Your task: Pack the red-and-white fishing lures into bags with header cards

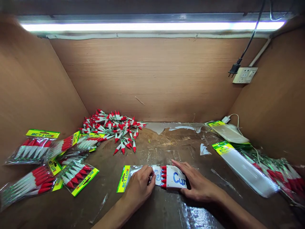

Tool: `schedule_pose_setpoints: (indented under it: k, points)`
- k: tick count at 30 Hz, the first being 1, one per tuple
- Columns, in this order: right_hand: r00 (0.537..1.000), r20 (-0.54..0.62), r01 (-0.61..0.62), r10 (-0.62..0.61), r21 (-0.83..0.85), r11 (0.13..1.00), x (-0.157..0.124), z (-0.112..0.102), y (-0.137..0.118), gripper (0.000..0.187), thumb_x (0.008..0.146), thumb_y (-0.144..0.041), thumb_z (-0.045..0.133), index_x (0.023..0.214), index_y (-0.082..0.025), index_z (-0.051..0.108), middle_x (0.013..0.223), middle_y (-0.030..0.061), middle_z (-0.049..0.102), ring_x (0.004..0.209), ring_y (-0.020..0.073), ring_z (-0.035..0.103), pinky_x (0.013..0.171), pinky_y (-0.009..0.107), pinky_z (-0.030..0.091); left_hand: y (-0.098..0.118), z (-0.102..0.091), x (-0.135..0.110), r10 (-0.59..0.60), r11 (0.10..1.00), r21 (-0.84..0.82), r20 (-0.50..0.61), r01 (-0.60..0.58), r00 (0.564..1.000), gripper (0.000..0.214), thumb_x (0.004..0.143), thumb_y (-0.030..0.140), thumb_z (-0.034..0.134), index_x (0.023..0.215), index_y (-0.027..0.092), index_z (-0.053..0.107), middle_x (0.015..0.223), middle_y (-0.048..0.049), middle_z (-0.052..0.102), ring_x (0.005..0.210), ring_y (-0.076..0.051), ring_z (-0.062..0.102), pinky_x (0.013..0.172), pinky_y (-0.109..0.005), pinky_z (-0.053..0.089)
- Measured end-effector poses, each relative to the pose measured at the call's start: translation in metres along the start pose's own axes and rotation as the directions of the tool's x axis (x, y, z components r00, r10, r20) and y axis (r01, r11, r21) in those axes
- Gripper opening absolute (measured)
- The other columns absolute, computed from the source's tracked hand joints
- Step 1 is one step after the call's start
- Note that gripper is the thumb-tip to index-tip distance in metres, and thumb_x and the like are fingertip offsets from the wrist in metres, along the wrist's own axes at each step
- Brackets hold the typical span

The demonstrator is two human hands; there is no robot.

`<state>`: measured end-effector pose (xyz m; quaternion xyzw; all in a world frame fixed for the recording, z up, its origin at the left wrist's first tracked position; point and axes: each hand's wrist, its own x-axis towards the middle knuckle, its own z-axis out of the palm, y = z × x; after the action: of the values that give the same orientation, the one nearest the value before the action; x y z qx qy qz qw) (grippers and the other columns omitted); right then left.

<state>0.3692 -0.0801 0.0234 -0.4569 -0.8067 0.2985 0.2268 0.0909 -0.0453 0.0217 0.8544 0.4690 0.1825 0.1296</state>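
A white holder point(176, 176) with blue handwriting lies at the front middle of the table. Several red-tipped fishing lures point(163, 177) stick out in a row from its left part. My right hand point(196, 182) grips the holder's right end between thumb and fingers. My left hand point(140, 182) is closed, its fingertips pinched at the mouth of a clear plastic bag point(124, 178) with a yellow BCT LURE header. That bag lies flat under the hand, to the left of the lures. The hand hides most of the bag and the exact grip.
Loose red and white lures point(111, 124) are heaped at the back left. Filled lure packs point(35, 146) lie along the left side. Unfilled bags point(247, 168) and more lures point(290, 178) are on the right. A black plug point(235, 67) hangs by the wall socket point(245, 75).
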Motion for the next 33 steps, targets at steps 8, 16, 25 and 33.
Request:
schedule_pose_setpoints:
  k: [8,16,25,33]
  points:
    - [0.999,0.023,0.041,-0.04,-0.049,0.998,-0.001,0.008,-0.006,0.101,0.071,-0.018,0.062,0.159,-0.03,0.014,0.153,0.0085,0.037,0.137,0.0319,0.036,0.116,0.049,0.029,0.015,0.017,-0.009,0.195,0.978,-0.064,-0.032,-0.196,0.98,0.019,0.099,0.024,0.043,0.09,0.025,0.06,0.093,-0.0065,0.064,0.084,-0.021,0.062,0.073,-0.032,0.048]
    - [0.993,0.097,0.085,-0.074,-0.119,0.989,-0.001,0.006,-0.024,0.082,0.076,-0.022,0.064,0.151,-0.038,0.035,0.156,0.0048,0.034,0.138,0.032,0.035,0.115,0.05,0.03,0.024,0.02,-0.011,0.363,0.925,-0.12,-0.01,-0.361,0.932,0.019,0.099,0.033,0.05,0.089,0.024,0.064,0.095,-0.0069,0.066,0.092,-0.023,0.061,0.083,-0.037,0.049]
    - [0.991,0.014,0.133,-0.133,-0.051,0.99,0.002,0.01,-0.011,0.056,0.076,-0.023,0.071,0.131,-0.028,0.062,0.153,0.0092,0.039,0.138,0.0307,0.039,0.114,0.046,0.035,-0.007,0.01,0.018,0.257,0.964,-0.148,0.296,-0.222,0.92,0.118,0.071,0.075,0.07,0.159,0.025,0.009,0.164,-0.0178,0.017,0.15,-0.039,0.015,0.119,-0.061,0.017]
    - [0.991,-0.107,0.077,-0.08,-0.033,0.997,0.002,0.013,-0.015,0.042,0.081,-0.032,0.073,0.122,-0.027,0.068,0.147,0.0098,0.045,0.134,0.0289,0.046,0.112,0.043,0.039,-0.002,0.017,0.046,0.341,0.934,-0.244,0.384,-0.262,0.858,0.138,0.051,0.08,0.078,0.158,0.021,0.015,0.164,-0.02,0.012,0.15,-0.042,0.007,0.12,-0.061,0.009]
